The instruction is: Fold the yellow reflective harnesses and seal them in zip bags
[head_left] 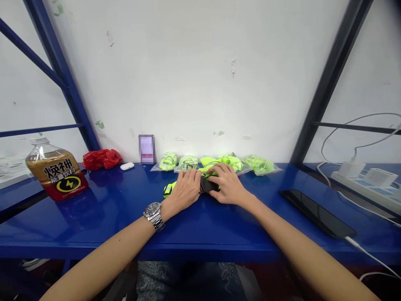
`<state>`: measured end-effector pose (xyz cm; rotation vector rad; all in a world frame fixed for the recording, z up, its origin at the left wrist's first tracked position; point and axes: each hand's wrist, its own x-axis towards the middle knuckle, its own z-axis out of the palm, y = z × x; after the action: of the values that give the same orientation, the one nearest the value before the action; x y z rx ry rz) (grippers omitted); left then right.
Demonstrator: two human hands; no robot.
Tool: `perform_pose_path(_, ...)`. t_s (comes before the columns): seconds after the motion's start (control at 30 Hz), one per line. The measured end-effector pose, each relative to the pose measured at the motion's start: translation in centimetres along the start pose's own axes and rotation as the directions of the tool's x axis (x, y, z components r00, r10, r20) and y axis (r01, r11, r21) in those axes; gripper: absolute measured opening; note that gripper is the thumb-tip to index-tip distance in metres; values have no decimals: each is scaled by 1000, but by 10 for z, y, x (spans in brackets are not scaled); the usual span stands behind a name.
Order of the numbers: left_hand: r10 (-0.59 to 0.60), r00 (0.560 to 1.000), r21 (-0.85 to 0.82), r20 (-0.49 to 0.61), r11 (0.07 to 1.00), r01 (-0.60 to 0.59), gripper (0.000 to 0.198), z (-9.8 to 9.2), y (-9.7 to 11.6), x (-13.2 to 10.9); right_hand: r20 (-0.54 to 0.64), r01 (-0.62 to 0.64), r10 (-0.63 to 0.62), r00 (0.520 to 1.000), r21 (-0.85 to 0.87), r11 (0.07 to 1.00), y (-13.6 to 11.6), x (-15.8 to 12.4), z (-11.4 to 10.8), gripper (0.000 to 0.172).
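Observation:
On the blue table lies a neon-yellow reflective strap bundle (169, 190) with silvery patches and black edging. Its black part (206, 184) sits between my two hands. My left hand (187, 188), with a steel watch on the wrist, presses down on the bundle with its fingers together. From the other side, my right hand (231, 184) curls thumb and fingers around the black part. Both hands cover much of the bundle, so its full shape is hidden. Just behind them lie several clear bags (258, 164) with similar neon-yellow straps inside.
A large drink bottle (59, 171) stands at the left on the blue table (206, 230). Behind it are a red plastic bag (102, 159), a white case (127, 166) and a propped phone (147, 149). A black phone (318, 213) with a cable and a power strip (369, 182) lie right.

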<state>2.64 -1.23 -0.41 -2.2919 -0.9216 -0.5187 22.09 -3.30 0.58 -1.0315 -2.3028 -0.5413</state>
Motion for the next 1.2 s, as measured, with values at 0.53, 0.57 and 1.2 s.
perform_pose_path(0.53, -42, 999, -66, 22, 997, 44, 40, 5, -7, 0, -16, 0, 1, 1000, 119, 993, 13, -5, -9, 43)
perform_pose_path(0.57, -37, 999, -68, 21, 997, 38, 41, 5, -8, 0, -23, -5, 8, 1000, 137, 990, 15, -5, -9, 45)
perform_pose_path(1.2, -196, 980, -156, 17, 968, 196, 35, 11, -36, -7, -120, -140, 178, 977, 272, 952, 47, -18, -15, 57)
